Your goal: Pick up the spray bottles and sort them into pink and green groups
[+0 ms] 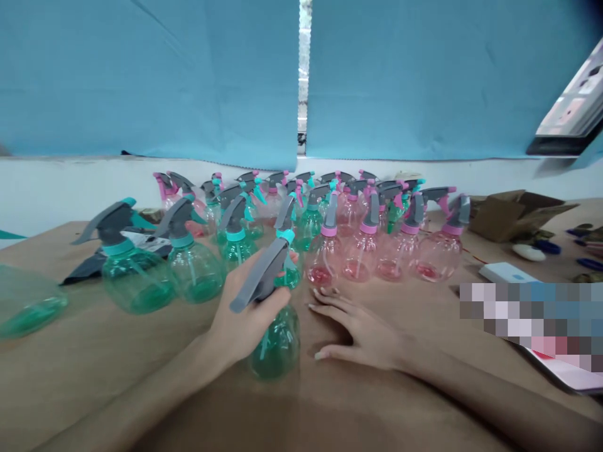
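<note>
Wrapped round the neck of a green spray bottle (274,347) is my left hand (247,307); the grey trigger head tilts above my fingers and some liquid shows at the bottom. My right hand (360,333) rests on the wooden table with its fingers spread, holding nothing. Just beyond its fingertips stands a pink spray bottle (321,263), with several more pink ones in a row to the right. On the left are two green spray bottles (136,282) (195,273) with grey heads and turquoise collars.
Many pink and green spray bottles (351,210) crowd the back of the table. A clear green bottle body (32,307) lies at the left edge. At right are a brown paper bag (513,213), a white box (509,273) and a partly blurred flat device (570,370).
</note>
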Motion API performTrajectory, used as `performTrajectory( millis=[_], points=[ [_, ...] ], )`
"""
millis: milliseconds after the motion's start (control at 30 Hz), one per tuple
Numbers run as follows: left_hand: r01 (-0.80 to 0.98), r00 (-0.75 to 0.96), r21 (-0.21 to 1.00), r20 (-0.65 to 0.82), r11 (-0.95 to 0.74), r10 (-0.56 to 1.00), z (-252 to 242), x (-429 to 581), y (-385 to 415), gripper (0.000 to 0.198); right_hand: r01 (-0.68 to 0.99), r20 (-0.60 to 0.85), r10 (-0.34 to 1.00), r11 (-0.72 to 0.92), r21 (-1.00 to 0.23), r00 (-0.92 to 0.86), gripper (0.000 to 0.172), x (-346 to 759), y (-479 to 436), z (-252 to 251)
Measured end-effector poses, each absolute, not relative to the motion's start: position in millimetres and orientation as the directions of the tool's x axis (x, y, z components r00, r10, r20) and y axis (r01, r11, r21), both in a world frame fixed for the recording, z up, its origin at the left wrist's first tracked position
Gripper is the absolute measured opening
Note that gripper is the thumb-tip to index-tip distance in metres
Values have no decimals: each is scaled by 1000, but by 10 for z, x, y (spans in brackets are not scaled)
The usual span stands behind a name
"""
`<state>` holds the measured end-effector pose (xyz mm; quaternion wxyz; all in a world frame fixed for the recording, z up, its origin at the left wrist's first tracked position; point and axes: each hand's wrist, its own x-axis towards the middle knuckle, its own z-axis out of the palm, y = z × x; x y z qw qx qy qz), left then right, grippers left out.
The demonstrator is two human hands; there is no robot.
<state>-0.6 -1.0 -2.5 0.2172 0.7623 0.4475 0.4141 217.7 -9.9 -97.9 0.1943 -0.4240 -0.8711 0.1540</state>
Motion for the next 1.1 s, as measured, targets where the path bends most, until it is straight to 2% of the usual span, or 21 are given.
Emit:
performTrajectory(
  millis=[300,500,667,833,1100],
  points=[
    [451,302,724,427,-523,852,18,-12,13,11,651,209,776,618,-441,-595,76,2230,-92,-999],
    [425,308,758,393,-495,866,-5,-24,10,8,651,192,775,616,-444,-603,76,2250,-86,-1002],
    [419,259,785,379,-457,888,-40,-4,-2,28,655,193,782,607,-450,-593,75,2252,-95,-1004],
    [388,232,821,352,-418,907,-51,22,-10,48,670,202,792,600,-438,-577,63,2252,-113,-987],
    [455,245,798,315,-395,917,-20,36,-7,37,681,185,787,606,-410,-589,63,2263,-109,-977]
  ],
)
